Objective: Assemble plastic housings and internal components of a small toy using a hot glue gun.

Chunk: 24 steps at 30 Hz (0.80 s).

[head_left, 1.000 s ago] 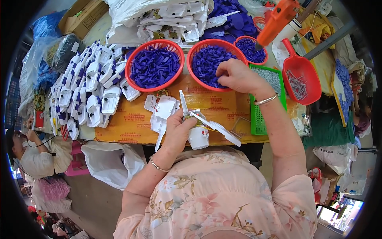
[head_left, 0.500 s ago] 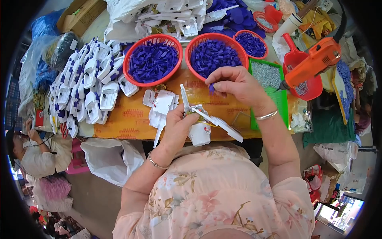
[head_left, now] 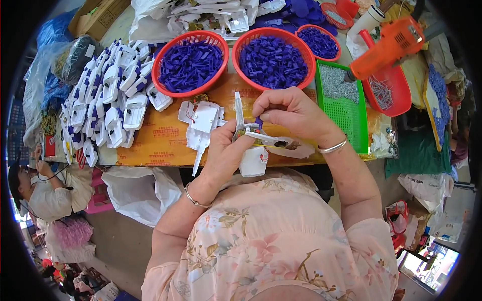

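My left hand point(head_left: 224, 151) is closed on a white plastic toy casing point(head_left: 254, 161), whose halves stand apart with wiring showing inside. Between the thumb and fingertips of my right hand point(head_left: 287, 113) is a small purple plastic piece point(head_left: 258, 122), held against the upper part of that casing. My fingers partly cover the spot where the two meet. Left of my left hand lies another white casing point(head_left: 202, 125) with a thin red wire, on the orange-brown table covering. Beyond my hands stand a red basket of purple clips point(head_left: 233, 57) and a second red basket of purple strips point(head_left: 154, 75).
Finished-looking white-and-purple casings point(head_left: 113, 95) are heaped at the left. At the right are a green tray point(head_left: 354, 118) with small screws, a red scoop point(head_left: 401, 100) with longer metal pins, and an orange power screwdriver point(head_left: 389, 47) hanging above. Another person point(head_left: 47, 188) sits at far left.
My right hand has brought the purple piece left and down to the casing. The casing in my left hand has turned somewhat. The baskets and table sit higher in view.
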{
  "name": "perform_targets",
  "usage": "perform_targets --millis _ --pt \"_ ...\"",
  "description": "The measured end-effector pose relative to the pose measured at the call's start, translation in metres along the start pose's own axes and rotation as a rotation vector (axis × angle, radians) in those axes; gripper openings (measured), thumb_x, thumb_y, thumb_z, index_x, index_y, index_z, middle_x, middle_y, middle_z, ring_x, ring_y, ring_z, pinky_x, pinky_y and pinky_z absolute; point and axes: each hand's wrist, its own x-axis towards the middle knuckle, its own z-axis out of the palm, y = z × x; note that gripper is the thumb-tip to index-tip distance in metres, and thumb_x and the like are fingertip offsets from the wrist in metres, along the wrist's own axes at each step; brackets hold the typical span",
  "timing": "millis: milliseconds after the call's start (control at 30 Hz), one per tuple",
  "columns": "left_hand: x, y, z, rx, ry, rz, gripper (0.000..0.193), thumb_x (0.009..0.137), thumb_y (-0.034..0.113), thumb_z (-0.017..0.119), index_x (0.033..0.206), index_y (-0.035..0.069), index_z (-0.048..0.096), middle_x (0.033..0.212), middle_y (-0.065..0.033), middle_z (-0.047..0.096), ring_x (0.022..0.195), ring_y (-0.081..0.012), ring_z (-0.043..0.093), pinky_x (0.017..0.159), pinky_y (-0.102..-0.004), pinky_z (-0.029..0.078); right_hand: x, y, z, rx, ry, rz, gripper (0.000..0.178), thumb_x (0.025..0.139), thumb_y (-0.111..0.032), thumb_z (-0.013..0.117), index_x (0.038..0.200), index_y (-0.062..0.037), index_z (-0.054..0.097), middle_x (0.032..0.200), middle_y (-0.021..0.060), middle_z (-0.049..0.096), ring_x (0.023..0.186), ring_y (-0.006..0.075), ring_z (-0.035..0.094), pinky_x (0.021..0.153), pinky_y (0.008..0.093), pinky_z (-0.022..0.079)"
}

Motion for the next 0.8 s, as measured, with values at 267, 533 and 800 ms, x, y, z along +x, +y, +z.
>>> perform_targets --millis 267,533,800 --pt "0.002 -0.003 0.002 0.110 -0.016 0.064 0.014 0.085 0.005 0.058 0.098 0.000 0.064 0.081 0.0017 0.063 0.069 -0.0016 0.053 0.057 -0.0185 0.043 0.000 0.000 -0.004 -0.032 -0.062 0.025 0.010 0.084 0.002 0.057 0.091 0.0018 0.064 0.084 0.0003 0.062 0.079 0.0064 0.056 0.074 0.0219 0.047" --pt "0.003 -0.007 0.001 0.185 -0.025 0.076 0.013 0.085 0.006 0.058 0.097 0.000 0.062 0.076 0.0037 0.060 0.067 -0.0013 0.049 0.055 -0.0194 0.041 0.000 0.006 -0.005 -0.156 -0.067 0.013 0.010 0.084 0.000 0.058 0.091 0.0017 0.064 0.083 0.0007 0.063 0.079 0.0067 0.056 0.073 0.0225 0.047" --pt "-0.003 -0.004 0.001 0.214 -0.049 0.100 0.021 0.086 0.003 0.059 0.106 -0.001 0.061 0.086 0.0002 0.064 0.073 -0.0041 0.057 0.062 -0.0202 0.048 -0.004 0.010 0.003 -0.273 -0.010 -0.138 0.009 0.083 0.000 0.059 0.091 0.0018 0.064 0.084 0.0027 0.062 0.076 0.0092 0.057 0.070 0.0230 0.047"
